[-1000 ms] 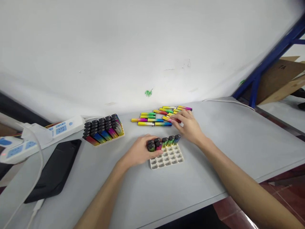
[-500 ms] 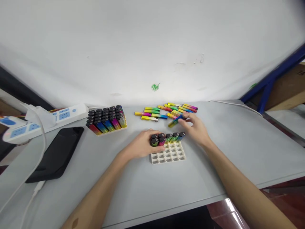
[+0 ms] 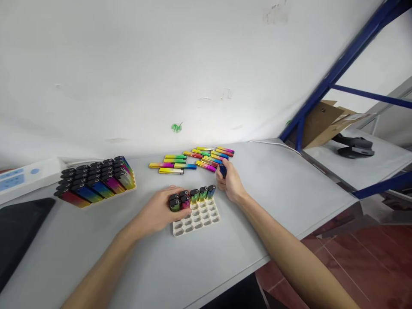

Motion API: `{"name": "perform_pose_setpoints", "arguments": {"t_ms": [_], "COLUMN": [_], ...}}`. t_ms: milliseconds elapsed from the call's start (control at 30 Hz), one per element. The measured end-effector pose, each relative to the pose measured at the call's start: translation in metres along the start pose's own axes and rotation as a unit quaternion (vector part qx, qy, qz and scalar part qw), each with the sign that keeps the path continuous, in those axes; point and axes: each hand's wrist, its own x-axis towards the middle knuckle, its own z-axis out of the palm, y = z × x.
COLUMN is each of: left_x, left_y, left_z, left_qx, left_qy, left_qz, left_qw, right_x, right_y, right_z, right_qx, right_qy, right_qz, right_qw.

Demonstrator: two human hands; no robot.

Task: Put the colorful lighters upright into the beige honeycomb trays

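Note:
A white tray point(image 3: 197, 224) with rows of oval holes lies in the middle of the grey table. Several black-topped lighters stand in its back rows. My left hand point(image 3: 159, 211) is wrapped round the lighters at the tray's left side, its thumb in front of them. Just right of and behind the tray, my right hand point(image 3: 231, 180) grips a blue lighter point(image 3: 223, 170), mostly covered by the fingers. Loose colourful lighters point(image 3: 171, 171) lie flat near the wall. On the left, a filled tray point(image 3: 130, 187) holds many upright lighters.
A black phone point(image 3: 22, 227) and a white power strip point(image 3: 38, 174) are at the far left. A blue metal frame point(image 3: 301, 128) rises at the right, with a cardboard box point(image 3: 322, 122) and a black object point(image 3: 355, 148) beyond it.
The view has turned to the right. My right hand has drawn the blue lighter away from the loose ones and tilted it upward. My left hand keeps its place on the tray.

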Motion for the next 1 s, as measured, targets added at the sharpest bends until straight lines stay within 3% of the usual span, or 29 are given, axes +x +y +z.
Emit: {"name": "perform_pose_setpoints", "arguments": {"t_ms": [267,633,1000], "left_x": [0.000,-0.004,-0.005], "left_y": [-0.003,0.005,0.010], "left_z": [0.000,-0.006,-0.004], "left_qx": [0.005,-0.086,-0.061], "left_qy": [0.005,-0.045,0.032], "left_qz": [-0.013,-0.053,-0.003], "left_qw": [1.000,0.994,0.998], "right_x": [-0.001,0.001,-0.001], "right_y": [0.000,0.006,0.005], "right_z": [0.000,-0.002,0.001], "right_qx": [0.000,-0.036,-0.072], "right_qy": [0.011,0.009,0.021], "right_qz": [0.004,-0.026,-0.012], "right_qw": [1.000,0.999,0.997]}}
